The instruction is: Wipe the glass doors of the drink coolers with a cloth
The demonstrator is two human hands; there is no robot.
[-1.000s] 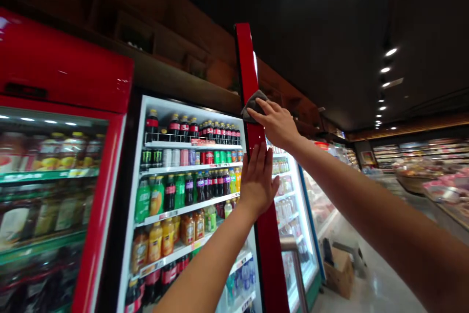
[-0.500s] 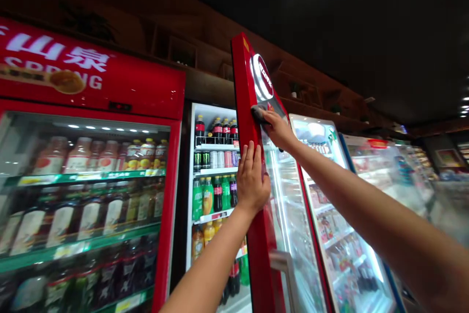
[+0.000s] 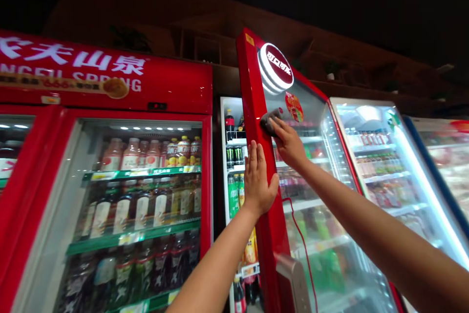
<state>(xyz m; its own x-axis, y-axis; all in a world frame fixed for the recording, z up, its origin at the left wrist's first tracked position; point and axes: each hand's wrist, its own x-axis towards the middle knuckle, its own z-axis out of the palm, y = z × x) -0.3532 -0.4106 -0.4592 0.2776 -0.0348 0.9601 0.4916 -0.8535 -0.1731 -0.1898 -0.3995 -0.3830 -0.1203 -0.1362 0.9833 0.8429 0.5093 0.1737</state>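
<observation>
The glass door (image 3: 308, 122) of a red Coca-Cola drinks fridge stands swung open, with a glowing round sign (image 3: 274, 69) near its top and a round sticker (image 3: 294, 106) just below. Its red edge (image 3: 252, 83) faces the left. Compared with the earlier frame, the door stands wider and more of its glass shows, with the sign now fully in view. A grey cloth (image 3: 270, 122) lies on the glass just beside the red edge, under the sign. The right hand (image 3: 289, 144) has a closed grip on the cloth, pressing it to the glass. The left hand (image 3: 258, 181) has an open grip, its palm and extended fingers flat against the red edge below the cloth.
</observation>
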